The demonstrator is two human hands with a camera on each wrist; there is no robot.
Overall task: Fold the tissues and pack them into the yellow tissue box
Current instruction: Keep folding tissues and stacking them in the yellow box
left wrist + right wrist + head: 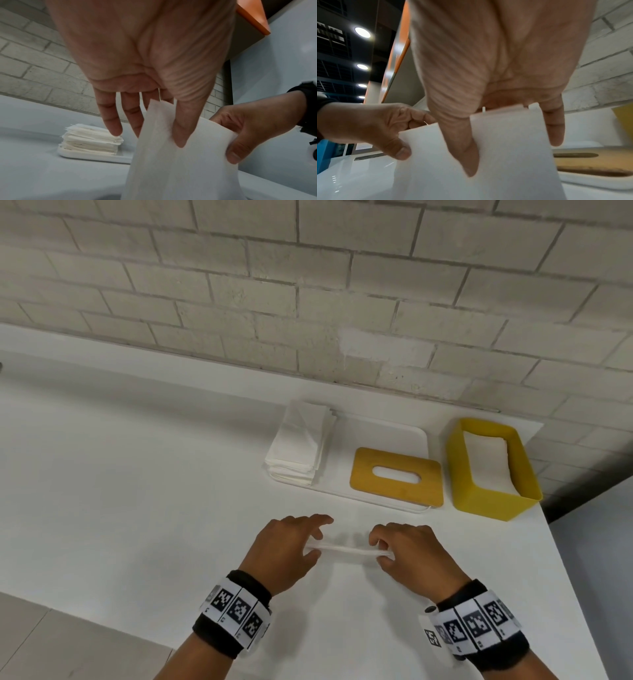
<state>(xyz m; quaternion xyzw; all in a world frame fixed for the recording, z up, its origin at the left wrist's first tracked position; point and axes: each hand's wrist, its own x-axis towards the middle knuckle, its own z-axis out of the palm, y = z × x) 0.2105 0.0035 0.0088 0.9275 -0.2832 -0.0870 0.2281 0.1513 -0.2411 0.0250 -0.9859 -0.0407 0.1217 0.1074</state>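
Both hands hold one white tissue point(346, 549) upright above the table, its top edge stretched between them. My left hand point(291, 546) pinches its left end between thumb and fingers, and the tissue point(180, 162) hangs down in front of the palm. My right hand point(404, 553) pinches the right end, where the tissue point(505, 155) hangs under the thumb. The yellow tissue box point(493, 498) stands open at the back right with white tissues inside. Its wooden lid point(397, 491) with a slot lies flat beside it. A stack of tissues point(301, 443) waits further left.
A white tray point(383, 429) by the brick wall carries the tissue stack and the lid. The table's right edge point(561, 559) runs close to the yellow box and to my right wrist. The white tabletop stretches wide to the left.
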